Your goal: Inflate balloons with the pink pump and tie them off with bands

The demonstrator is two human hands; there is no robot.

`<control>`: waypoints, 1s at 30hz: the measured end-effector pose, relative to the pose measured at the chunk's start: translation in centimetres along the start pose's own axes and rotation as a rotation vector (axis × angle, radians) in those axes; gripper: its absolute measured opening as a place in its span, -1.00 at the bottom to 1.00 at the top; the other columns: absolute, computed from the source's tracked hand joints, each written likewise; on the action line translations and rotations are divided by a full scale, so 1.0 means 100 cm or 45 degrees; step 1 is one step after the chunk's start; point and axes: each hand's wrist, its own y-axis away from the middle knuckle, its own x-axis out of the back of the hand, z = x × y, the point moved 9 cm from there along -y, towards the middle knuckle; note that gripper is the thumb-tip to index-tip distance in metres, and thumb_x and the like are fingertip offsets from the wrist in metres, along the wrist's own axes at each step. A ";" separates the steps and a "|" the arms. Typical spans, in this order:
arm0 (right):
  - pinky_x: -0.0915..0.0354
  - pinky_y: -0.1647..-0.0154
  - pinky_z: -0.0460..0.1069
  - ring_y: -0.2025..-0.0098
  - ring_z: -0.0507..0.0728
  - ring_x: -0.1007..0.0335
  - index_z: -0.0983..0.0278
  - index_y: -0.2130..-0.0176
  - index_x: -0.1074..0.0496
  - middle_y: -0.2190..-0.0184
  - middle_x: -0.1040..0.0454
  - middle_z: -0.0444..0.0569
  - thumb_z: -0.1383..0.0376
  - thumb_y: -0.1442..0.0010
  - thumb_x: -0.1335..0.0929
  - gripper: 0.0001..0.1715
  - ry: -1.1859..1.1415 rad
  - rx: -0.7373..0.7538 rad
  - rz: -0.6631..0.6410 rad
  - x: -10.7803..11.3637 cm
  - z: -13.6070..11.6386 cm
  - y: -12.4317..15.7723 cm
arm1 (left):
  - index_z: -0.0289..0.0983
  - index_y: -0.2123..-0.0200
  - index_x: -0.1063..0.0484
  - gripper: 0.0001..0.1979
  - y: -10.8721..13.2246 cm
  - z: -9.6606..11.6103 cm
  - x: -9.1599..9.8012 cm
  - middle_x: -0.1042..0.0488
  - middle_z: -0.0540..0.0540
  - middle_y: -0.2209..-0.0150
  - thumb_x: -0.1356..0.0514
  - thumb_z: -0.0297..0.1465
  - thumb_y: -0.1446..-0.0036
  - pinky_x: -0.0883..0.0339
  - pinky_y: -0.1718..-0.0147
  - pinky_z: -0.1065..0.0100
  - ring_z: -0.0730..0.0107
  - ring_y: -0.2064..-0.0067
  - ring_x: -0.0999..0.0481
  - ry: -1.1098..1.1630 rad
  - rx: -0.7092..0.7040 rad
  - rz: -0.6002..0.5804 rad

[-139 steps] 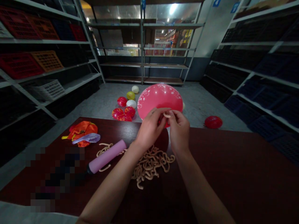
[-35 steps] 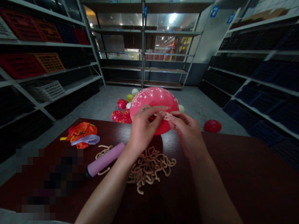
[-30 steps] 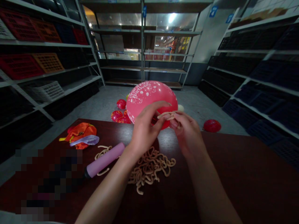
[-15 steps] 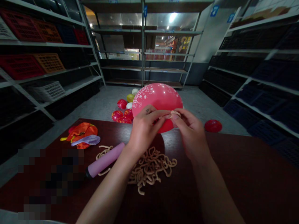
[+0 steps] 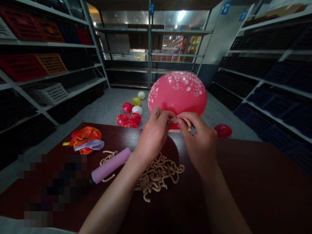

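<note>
A large inflated pink balloon (image 5: pixel 175 94) with white print stands beyond my hands, above the table's far edge. At its neck my left hand (image 5: pixel 157 131) is closed, thumb and fingers pinching the balloon's end. My right hand (image 5: pixel 198 135) pinches a short tan cord (image 5: pixel 187 123) against that same spot; the cord's end sticks out between its fingers. The knot area itself is mostly hidden by fingertips. Under my wrists lies a heap of tan cords (image 5: pixel 158 175). To its left rests a pink cylindrical balloon pump (image 5: pixel 110 165), with a few cords beside it.
Uninflated balloons (image 5: pixel 87 139) in orange and purple lie at the left of the dark table (image 5: pixel 255 182). Several inflated balloons (image 5: pixel 129 118) sit on the floor beyond, with a red balloon (image 5: pixel 223 130) at right. Shelves with crates (image 5: pixel 21 66) line the sides. A patch at lower left is blurred out.
The pink balloon has risen, shifted right and turned, so its print now faces up and right. My hands have come closer together, and a cord end now shows beside my right fingers.
</note>
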 end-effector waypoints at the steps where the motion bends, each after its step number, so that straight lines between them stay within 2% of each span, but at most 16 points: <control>1: -0.35 0.20 -0.03 0.26 0.08 -0.48 0.16 0.24 -0.48 0.29 -0.58 -0.09 0.30 -0.29 -0.30 -0.86 -0.009 -0.025 -0.015 0.000 0.001 -0.001 | -0.27 0.19 -0.43 -0.91 0.000 0.000 0.000 -0.37 -0.11 0.24 -0.12 -0.47 -0.35 -0.32 0.26 0.36 0.37 0.23 -0.40 0.009 0.000 0.010; 5: -0.33 0.24 -0.02 0.29 0.10 -0.46 0.16 0.27 -0.47 0.32 -0.57 -0.08 0.24 -0.27 -0.32 -0.88 -0.121 -0.180 -0.045 -0.001 0.011 0.000 | -0.26 0.22 -0.43 -0.91 -0.001 0.001 0.002 -0.41 -0.11 0.23 -0.13 -0.50 -0.33 -0.35 0.23 0.34 0.37 0.22 -0.43 0.028 0.005 0.049; 7: -0.32 0.27 -0.02 0.34 0.09 -0.44 0.19 0.28 -0.48 0.36 -0.55 -0.08 0.19 -0.25 -0.34 -0.85 -0.232 -0.284 -0.085 -0.006 0.020 0.002 | -0.24 0.14 -0.41 -0.91 -0.001 -0.001 0.004 -0.46 -0.10 0.20 -0.17 -0.51 -0.31 -0.38 0.20 0.33 0.37 0.20 -0.47 0.085 0.021 0.096; 11: -0.29 0.37 -0.03 0.41 0.07 -0.40 0.21 0.29 -0.52 0.44 -0.52 -0.11 0.12 -0.19 -0.38 -0.78 -0.554 -0.480 -0.150 -0.017 0.040 0.007 | -0.19 -0.01 -0.35 -0.74 0.001 -0.006 0.008 -0.51 -0.06 0.14 -0.22 -0.49 -0.28 -0.42 0.25 0.36 0.41 0.25 -0.52 0.288 0.039 0.143; 13: -0.31 0.37 -0.03 0.40 0.07 -0.41 0.20 0.29 -0.55 0.42 -0.54 -0.10 0.09 -0.15 -0.41 -0.75 -0.724 -0.561 -0.171 -0.022 0.048 0.009 | -0.19 0.02 -0.37 -0.76 0.001 -0.004 0.010 -0.52 -0.05 0.15 -0.24 -0.48 -0.27 -0.43 0.27 0.36 0.43 0.27 -0.52 0.382 -0.003 0.144; 16: -0.37 0.25 0.01 0.32 0.09 -0.47 0.17 0.28 -0.58 0.37 -0.57 -0.09 0.06 -0.10 -0.46 -0.74 -0.946 -0.657 -0.184 -0.026 0.054 0.012 | -0.22 0.10 -0.45 -0.84 0.001 0.008 0.015 -0.54 -0.05 0.19 -0.24 -0.52 -0.26 -0.42 0.21 0.35 0.43 0.25 -0.51 0.386 -0.142 0.110; 21: -0.39 0.15 0.07 0.25 0.11 -0.51 0.15 0.28 -0.59 0.33 -0.58 -0.07 0.06 -0.08 -0.49 -0.74 -1.098 -0.732 -0.218 -0.028 0.049 0.015 | -0.18 0.08 -0.58 -0.77 0.002 0.024 0.023 -0.50 -0.04 0.31 -0.23 -0.54 -0.26 -0.37 0.26 0.38 0.44 0.26 -0.45 0.203 -0.352 0.093; 26: -0.38 0.22 0.04 0.35 0.06 -0.44 0.16 0.32 -0.58 0.41 -0.53 -0.10 0.07 -0.05 -0.50 -0.75 -1.086 -0.785 -0.269 -0.028 0.043 0.014 | -0.17 0.04 -0.59 -0.73 0.005 0.023 0.028 -0.48 -0.05 0.33 -0.25 -0.54 -0.24 -0.36 0.31 0.39 0.43 0.29 -0.44 0.117 -0.362 0.173; 30: -0.34 0.32 -0.01 0.44 0.03 -0.37 0.18 0.43 -0.54 0.54 -0.45 -0.16 0.09 -0.09 -0.48 -0.78 -1.009 -0.658 -0.229 -0.025 0.038 0.008 | -0.19 0.11 -0.60 -0.80 0.006 0.021 0.031 -0.53 -0.05 0.33 -0.26 -0.52 -0.24 -0.36 0.29 0.36 0.41 0.29 -0.44 0.104 -0.313 0.254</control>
